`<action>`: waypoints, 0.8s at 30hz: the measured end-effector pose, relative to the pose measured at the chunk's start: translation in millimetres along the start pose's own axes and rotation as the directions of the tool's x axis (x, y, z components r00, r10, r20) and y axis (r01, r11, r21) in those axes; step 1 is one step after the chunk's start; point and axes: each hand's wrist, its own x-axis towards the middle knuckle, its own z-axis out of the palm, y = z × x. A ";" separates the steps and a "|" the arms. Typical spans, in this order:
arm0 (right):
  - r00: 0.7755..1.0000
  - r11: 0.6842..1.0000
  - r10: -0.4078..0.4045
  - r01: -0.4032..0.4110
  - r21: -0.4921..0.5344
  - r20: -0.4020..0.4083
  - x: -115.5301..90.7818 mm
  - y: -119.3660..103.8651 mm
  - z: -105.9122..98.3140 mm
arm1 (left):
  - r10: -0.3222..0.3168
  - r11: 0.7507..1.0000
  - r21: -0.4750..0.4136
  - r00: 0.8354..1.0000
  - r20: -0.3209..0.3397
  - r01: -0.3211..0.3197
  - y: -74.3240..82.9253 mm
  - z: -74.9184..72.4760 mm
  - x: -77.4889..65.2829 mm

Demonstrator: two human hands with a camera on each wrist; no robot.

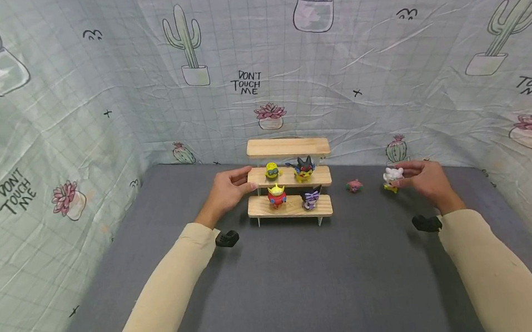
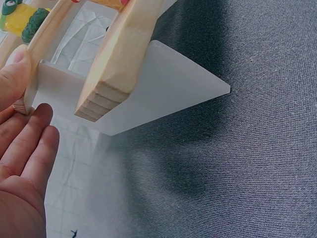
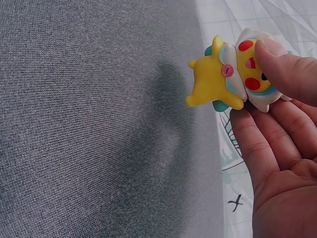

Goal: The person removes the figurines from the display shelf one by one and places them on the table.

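A three-tier wooden display stand (image 1: 289,205) has pale boards on translucent side supports. My left hand (image 1: 227,191) grips the left end of its middle board, thumb on one side and fingertips at the other; the left wrist view shows the thumb (image 2: 14,74) against the board. On the middle tier are a yellow figurine (image 1: 272,171) and a black-eared one (image 1: 304,169). The bottom tier bears a red-and-yellow figurine (image 1: 277,196) and a purple-and-black one (image 1: 311,198). My right hand (image 1: 423,179) pinches a yellow figurine with a white hood and red cheeks (image 3: 210,79), held above the cloth.
A small pink figurine (image 1: 354,185) lies on the grey cloth (image 1: 312,289) between the stand and my right hand. Behind and at both sides hangs a pale plant-print curtain (image 1: 147,108). The top board (image 1: 287,146) carries no figurine.
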 end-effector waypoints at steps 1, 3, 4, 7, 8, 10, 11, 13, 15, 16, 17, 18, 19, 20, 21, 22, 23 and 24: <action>1.000 1.000 0.000 0.000 0.000 0.001 0.1 0.6 -0.1 | 0.000 1.000 0.000 1.000 -0.002 0.000 -0.1 0.0 0.0; 1.000 1.000 0.000 0.000 -0.007 -0.001 0.7 1.4 0.2 | 0.000 1.000 -0.006 1.000 -0.003 0.000 -0.7 0.1 0.4; 1.000 1.000 -0.001 0.001 -0.010 -0.002 1.2 1.8 0.4 | 0.001 1.000 -0.006 1.000 -0.004 -0.001 -0.7 0.1 0.4; 1.000 1.000 -0.001 0.001 -0.018 -0.006 2.9 3.2 1.2 | 0.005 1.000 -0.008 1.000 -0.011 -0.005 -1.6 0.3 0.3; 1.000 1.000 -0.001 0.001 -0.019 -0.006 3.3 3.6 1.5 | 0.007 1.000 -0.008 1.000 -0.011 -0.007 -1.7 0.3 0.2; 1.000 1.000 0.002 -0.002 -0.021 -0.006 3.7 4.2 2.0 | 0.010 1.000 -0.002 1.000 -0.013 -0.010 -2.1 0.3 0.0; 1.000 1.000 0.003 -0.003 -0.022 -0.007 3.8 4.6 2.3 | 0.011 1.000 -0.001 1.000 -0.014 -0.011 -2.1 0.4 0.0; 1.000 1.000 0.002 -0.002 -0.025 -0.008 3.6 5.3 2.8 | 0.012 1.000 0.001 1.000 -0.015 -0.012 -1.6 0.5 0.0; 1.000 1.000 0.000 -0.001 -0.028 -0.011 3.2 5.9 3.2 | 0.013 1.000 0.004 1.000 -0.012 -0.012 -1.0 0.7 0.1; 1.000 1.000 -0.001 0.000 -0.028 -0.012 3.3 6.5 3.3 | 0.013 1.000 0.006 1.000 -0.012 -0.013 -0.7 0.8 0.2; 1.000 1.000 -0.002 0.001 -0.027 -0.012 3.3 7.1 3.4 | 0.013 1.000 0.008 1.000 -0.013 -0.013 -0.4 0.8 0.2; 1.000 1.000 -0.002 0.001 -0.024 -0.013 3.4 7.7 3.4 | 0.013 1.000 0.011 1.000 -0.011 -0.013 -0.2 0.7 0.4; 1.000 1.000 -0.001 0.001 -0.024 -0.014 3.5 8.3 3.5 | 0.012 1.000 0.012 1.000 -0.009 -0.012 -0.1 0.6 0.5; 1.000 1.000 -0.001 0.000 -0.023 -0.016 3.6 8.6 3.6 | 0.011 1.000 0.014 1.000 -0.007 -0.011 0.1 0.6 0.5; 1.000 1.000 0.000 0.000 -0.021 -0.017 3.9 9.2 3.6 | 0.008 1.000 0.013 1.000 -0.007 -0.008 0.1 0.6 0.5; 1.000 1.000 0.001 -0.001 -0.021 -0.020 4.0 9.6 3.8 | 0.007 1.000 0.015 1.000 -0.008 -0.006 0.2 0.5 0.4; 1.000 1.000 0.001 -0.002 -0.022 -0.022 4.1 9.8 4.0 | 0.004 1.000 0.018 1.000 -0.010 -0.004 0.3 0.3 0.3; 1.000 1.000 0.002 -0.002 -0.023 -0.024 4.2 10.1 4.2 | 0.004 1.000 0.022 1.000 -0.009 -0.004 0.5 0.2 0.3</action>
